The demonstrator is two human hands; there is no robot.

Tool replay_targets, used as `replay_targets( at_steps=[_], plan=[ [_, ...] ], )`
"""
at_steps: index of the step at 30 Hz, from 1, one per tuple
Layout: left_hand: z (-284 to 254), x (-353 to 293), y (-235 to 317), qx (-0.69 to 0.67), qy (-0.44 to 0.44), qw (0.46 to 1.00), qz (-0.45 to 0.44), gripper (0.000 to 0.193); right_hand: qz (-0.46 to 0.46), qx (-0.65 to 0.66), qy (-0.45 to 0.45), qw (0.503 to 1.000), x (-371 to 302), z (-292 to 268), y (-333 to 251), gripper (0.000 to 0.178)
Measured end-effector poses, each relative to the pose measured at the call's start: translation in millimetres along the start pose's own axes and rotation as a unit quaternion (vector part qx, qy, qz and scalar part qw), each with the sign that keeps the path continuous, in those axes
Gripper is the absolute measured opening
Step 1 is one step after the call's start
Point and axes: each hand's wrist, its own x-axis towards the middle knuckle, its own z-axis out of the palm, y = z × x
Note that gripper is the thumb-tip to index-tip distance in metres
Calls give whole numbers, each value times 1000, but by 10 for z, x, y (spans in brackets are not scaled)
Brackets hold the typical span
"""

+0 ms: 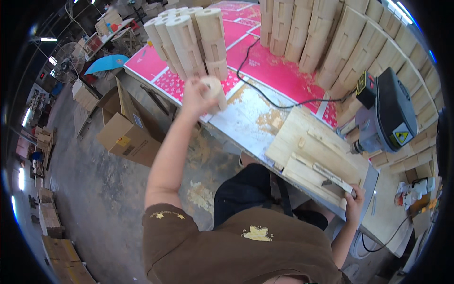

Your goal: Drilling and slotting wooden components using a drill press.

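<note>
My left hand [195, 98] reaches out to the table's left side. Its fingers are closed round a short, pale wooden cylinder [215, 91] with a round hole in its top; I cannot tell whether the cylinder rests on the table. Just behind it stand stacks of similar cylinders [182, 40], with slots cut in their sides. My right hand [353, 203] is at the near right end of a wooden jig [293, 137], its fingers closed on the end of a flat metal bar [333, 177]. Above the jig hangs a dark drill press [395, 111], its chuck pointing down.
Tall stacks of slotted wooden cylinders [302, 33] line the table's back and right. A black cable [265, 97] crosses the pink and white tabletop [250, 61], which is strewn with sawdust. An opened cardboard box [125, 132] stands on the floor left of the table.
</note>
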Motion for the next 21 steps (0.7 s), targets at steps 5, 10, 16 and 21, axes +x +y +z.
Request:
replay_targets(
  at_steps=[5, 10, 16, 21],
  plan=[
    [590, -328, -221, -63, 123, 989, 45, 59, 43, 51, 3, 998, -1, 9, 0, 21],
    [846, -535, -373, -220, 146, 958, -114, 75, 32, 65, 0, 997, 7, 0, -3, 20],
    [143, -181, -181, -296, 101, 938, -147, 74, 70, 67, -1, 995, 7, -37, -9, 27],
    [-1154, 1201, 133, -234, 265, 935, 45, 73, 127, 61, -15, 990, -6, -68, -142, 32]
  ],
)
